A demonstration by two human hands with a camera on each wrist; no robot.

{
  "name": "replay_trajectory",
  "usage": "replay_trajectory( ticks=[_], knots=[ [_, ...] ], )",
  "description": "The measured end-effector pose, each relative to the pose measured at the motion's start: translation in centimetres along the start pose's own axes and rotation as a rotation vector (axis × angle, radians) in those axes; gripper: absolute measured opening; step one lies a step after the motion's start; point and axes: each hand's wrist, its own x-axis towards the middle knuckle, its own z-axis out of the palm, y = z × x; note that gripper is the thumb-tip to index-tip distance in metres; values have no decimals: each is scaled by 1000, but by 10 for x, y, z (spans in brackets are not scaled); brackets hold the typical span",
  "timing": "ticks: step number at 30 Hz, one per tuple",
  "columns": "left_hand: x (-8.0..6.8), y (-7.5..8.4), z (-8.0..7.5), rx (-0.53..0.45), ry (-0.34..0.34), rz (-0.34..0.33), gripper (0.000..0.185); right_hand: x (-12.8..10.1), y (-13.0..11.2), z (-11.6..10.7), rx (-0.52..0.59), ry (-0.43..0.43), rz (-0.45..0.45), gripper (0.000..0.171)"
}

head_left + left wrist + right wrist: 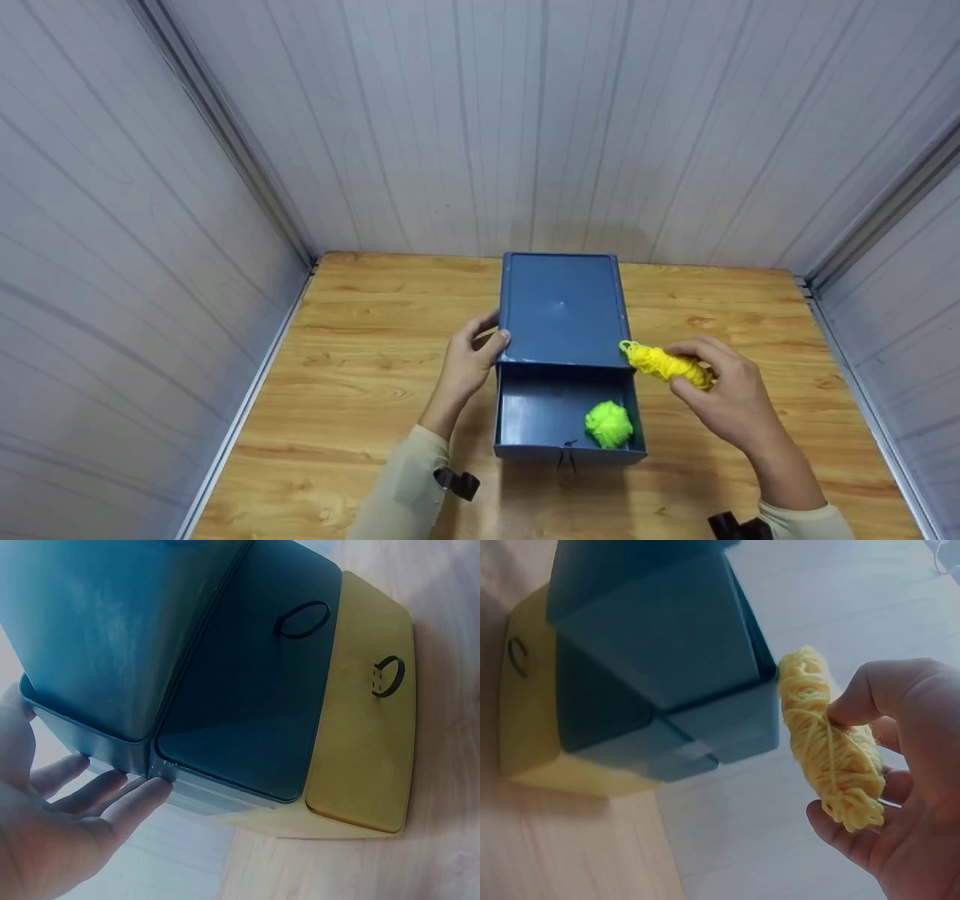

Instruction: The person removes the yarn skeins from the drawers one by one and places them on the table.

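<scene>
While left hand (466,362) flat-fingered against the drawer unit (562,315) — right hand (731,401) pinching yellow yarn (666,364).

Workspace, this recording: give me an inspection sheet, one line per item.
Surface: wooden table, light grain.
Job's things: blue drawer box with its top drawer pulled open; green yarn ball lies inside it; yellow yarn bundle held beside the box's right edge.
Clutter: nothing seen.
Hands: left hand rests against the box's left side, fingers straight; right hand pinches the yellow yarn bundle.
Cables: nothing seen.
Surroundings: pale panelled walls on three sides.
</scene>
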Motion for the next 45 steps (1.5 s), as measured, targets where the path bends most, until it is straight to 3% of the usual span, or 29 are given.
replay_trajectory(
  ticks=[8,32,38,45],
  knots=[
    [0,1,-2,-7,5,-1,52,-3,23,6,-19,-2,45,27],
    [-1,-2,0,15,21,8,51,-13,103,61,-16,-92,295,32],
    [0,-2,1,10,15,17,51,-22,120,72,-11,-136,321,31],
    [-1,-2,1,-5,22,11,50,-31,138,81,-11,-210,413,32]
  ],
)
